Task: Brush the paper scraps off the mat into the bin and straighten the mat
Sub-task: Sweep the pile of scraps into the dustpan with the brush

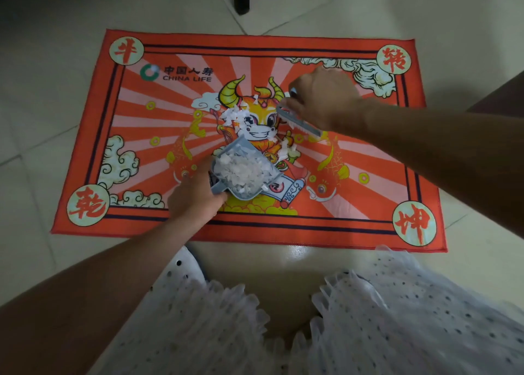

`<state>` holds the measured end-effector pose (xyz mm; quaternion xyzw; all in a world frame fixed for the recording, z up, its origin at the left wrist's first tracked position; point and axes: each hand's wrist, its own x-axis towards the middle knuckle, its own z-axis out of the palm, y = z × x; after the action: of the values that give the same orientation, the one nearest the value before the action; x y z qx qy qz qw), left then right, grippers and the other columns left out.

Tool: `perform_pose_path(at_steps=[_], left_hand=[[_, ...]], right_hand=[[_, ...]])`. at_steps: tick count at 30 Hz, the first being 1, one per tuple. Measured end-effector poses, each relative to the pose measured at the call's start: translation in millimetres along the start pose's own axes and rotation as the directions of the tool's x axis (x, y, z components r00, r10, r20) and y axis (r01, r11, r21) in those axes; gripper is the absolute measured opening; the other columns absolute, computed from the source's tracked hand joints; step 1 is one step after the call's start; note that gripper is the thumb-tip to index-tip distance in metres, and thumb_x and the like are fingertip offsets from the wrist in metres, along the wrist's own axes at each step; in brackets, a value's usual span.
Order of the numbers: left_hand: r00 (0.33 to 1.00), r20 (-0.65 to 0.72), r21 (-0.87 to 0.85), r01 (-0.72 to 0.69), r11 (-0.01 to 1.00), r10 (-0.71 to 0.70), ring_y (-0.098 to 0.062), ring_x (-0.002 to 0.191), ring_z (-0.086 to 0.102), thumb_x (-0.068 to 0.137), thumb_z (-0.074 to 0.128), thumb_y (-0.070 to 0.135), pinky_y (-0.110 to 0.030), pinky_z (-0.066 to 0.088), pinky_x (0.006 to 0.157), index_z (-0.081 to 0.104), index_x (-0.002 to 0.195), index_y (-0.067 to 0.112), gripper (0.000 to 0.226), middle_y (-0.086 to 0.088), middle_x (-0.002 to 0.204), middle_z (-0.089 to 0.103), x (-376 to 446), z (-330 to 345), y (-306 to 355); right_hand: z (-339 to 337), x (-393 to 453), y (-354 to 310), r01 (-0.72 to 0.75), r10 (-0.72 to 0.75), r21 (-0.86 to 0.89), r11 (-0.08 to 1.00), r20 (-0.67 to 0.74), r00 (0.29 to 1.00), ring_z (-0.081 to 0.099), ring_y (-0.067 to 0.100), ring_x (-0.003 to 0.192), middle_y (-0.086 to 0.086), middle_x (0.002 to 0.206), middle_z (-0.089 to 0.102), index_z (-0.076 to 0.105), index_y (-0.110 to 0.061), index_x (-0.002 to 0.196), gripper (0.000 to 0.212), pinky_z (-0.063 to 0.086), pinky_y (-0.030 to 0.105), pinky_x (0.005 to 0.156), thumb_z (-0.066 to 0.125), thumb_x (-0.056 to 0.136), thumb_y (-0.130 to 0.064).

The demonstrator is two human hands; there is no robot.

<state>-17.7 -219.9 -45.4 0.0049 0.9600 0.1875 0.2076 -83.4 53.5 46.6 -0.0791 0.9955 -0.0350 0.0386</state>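
Two hands busy over mat [354, 159]. Left hand [195, 196] grips dustpan [243, 173] handle, mouth aimed far to catch; pan already heaped. Right hand [323, 96] clasps brush [297, 120] beyond loose scraps [235, 113] at mat centre, placed to sweep nearward. Bin unseen.

Home interior, tiled floor [453, 20], printed doormat [368, 159]

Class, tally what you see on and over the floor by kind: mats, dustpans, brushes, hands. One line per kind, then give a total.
Mat: 1
Dustpan: 1
Brush: 1
Hands: 2, left hand and right hand
Total: 5
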Motion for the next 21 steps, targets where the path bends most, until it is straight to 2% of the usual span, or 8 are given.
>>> perform_pose_path(at_steps=[4, 8, 11, 14, 21], left_hand=[[1.0, 0.014, -0.013, -0.011, 1.0, 0.011, -0.025, 0.072, 0.068, 0.079, 0.071, 0.034, -0.044, 0.057, 0.069, 0.03, 0.138, 0.043, 0.072, 0.001, 0.096, 0.068, -1, 1, 6], [0.999, 0.02, -0.072, -0.029, 0.997, 0.03, -0.03, 0.074, 0.068, 0.079, 0.072, 0.038, -0.047, 0.058, 0.07, 0.025, 0.136, 0.043, 0.074, -0.003, 0.12, 0.064, 1, 7, 15], [1.0, 0.008, -0.069, -0.024, 0.997, 0.024, -0.028, 0.066, 0.068, 0.079, 0.07, 0.04, -0.046, 0.058, 0.065, 0.024, 0.137, 0.043, 0.074, -0.004, 0.109, 0.067, 2, 12, 22], [1.0, 0.002, -0.076, -0.008, 0.997, 0.008, -0.03, 0.067, 0.068, 0.078, 0.071, 0.045, -0.046, 0.058, 0.066, 0.024, 0.136, 0.044, 0.075, -0.005, 0.095, 0.069, 3, 15, 26], [1.0, -0.015, -0.079, -0.005, 0.997, 0.003, -0.031, 0.081, 0.069, 0.078, 0.071, 0.046, -0.044, 0.055, 0.071, 0.025, 0.137, 0.041, 0.075, -0.006, 0.092, 0.07, 2, 18, 27]], right_hand=[[9, -8, 2, -0.078, 0.075, 0.1, 0.992, 0.033, 0.997, 0.046, 0.028, 0.069, 0.013, 0.079, 0.048, 0.053, -0.014, 0.086, 0.036, 0.033, 0.031, 0.061, 0.04, 0.099, -0.045], [17, -11, -2, -0.064, 0.06, 0.166, 0.984, 0.027, 0.998, 0.05, 0.031, 0.06, 0.015, 0.07, 0.054, 0.053, -0.007, 0.078, 0.041, 0.033, 0.03, 0.055, 0.042, 0.099, -0.04], [19, -12, -10, -0.034, 0.03, 0.225, 0.974, 0.022, 0.999, 0.053, 0.032, 0.058, 0.016, 0.07, 0.061, 0.061, -0.005, 0.082, 0.042, 0.038, 0.03, 0.054, 0.043, 0.098, -0.04], [20, -13, -22, 0.002, -0.011, 0.239, 0.971, 0.036, 0.999, 0.053, 0.033, 0.061, 0.016, 0.069, 0.056, 0.058, -0.006, 0.078, 0.042, 0.04, 0.032, 0.056, 0.044, 0.098, -0.04], [16, -12, -31, 0.03, -0.05, 0.289, 0.957, 0.06, 0.997, 0.048, 0.03, 0.055, 0.006, 0.055, 0.043, 0.047, -0.01, 0.067, 0.044, 0.032, 0.028, 0.054, 0.046, 0.099, -0.039]])
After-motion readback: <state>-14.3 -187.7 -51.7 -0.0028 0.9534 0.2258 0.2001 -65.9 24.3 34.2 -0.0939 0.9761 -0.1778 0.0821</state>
